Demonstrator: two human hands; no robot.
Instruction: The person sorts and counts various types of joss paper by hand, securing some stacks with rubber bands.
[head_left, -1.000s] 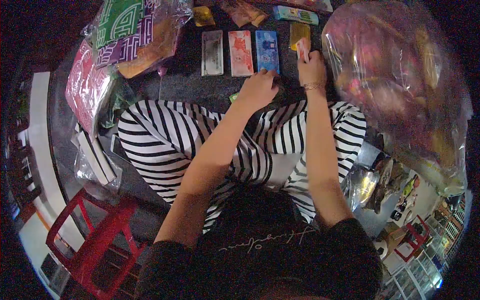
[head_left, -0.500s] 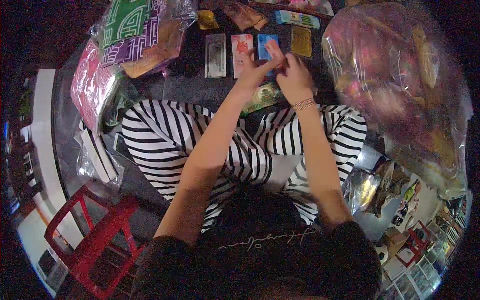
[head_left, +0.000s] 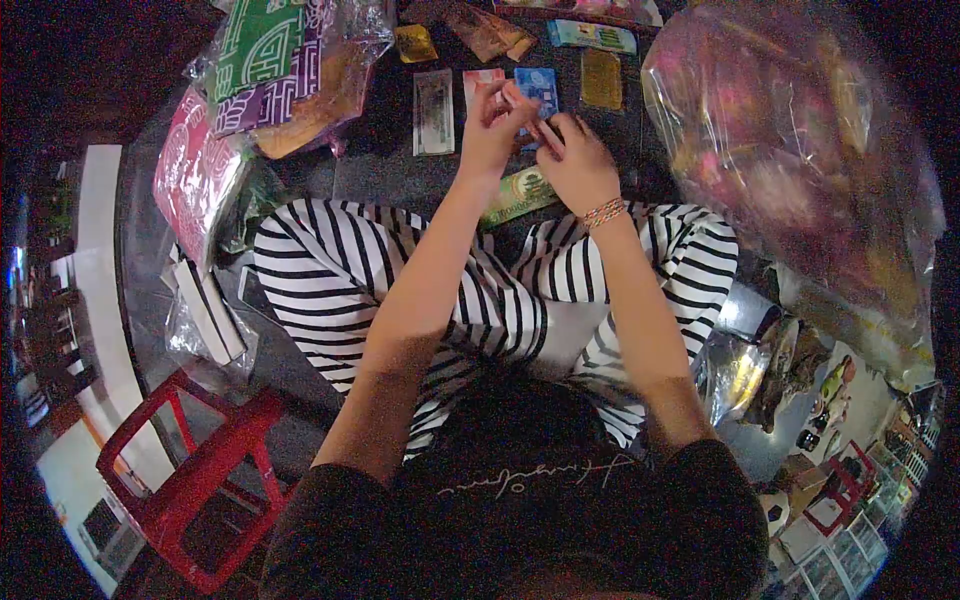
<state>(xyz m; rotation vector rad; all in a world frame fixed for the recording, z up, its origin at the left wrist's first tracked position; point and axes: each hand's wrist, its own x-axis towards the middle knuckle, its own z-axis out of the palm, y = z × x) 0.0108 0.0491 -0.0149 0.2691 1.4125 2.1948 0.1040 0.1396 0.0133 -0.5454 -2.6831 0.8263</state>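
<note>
My left hand [head_left: 488, 140] and my right hand [head_left: 580, 163] meet above the mat, fingers pinched on a small pink paper slip [head_left: 546, 134] that is partly hidden by the fingers. Beneath them lies a blue printed paper bundle [head_left: 537, 84], with a red-and-white bundle [head_left: 484, 76] mostly covered by my left hand. A grey banknote-like stack [head_left: 433, 112] sits just left of that. Closer to my crossed legs, a green-yellow note-like paper [head_left: 522, 194] rests under my right wrist, which wears a braided bracelet.
A gold packet [head_left: 602, 80], a smaller gold one [head_left: 416, 43] and a blue-green bundle [head_left: 594, 38] lie farther out. A large clear bag of pink items [head_left: 770, 130] fills the right. Patterned packs [head_left: 265, 60] in plastic stand left, above a red stool [head_left: 200, 480].
My left hand has moved slightly up and left, now covering more of the red-and-white bundle. My right hand has shifted a little down. The pink paper stays between them.
</note>
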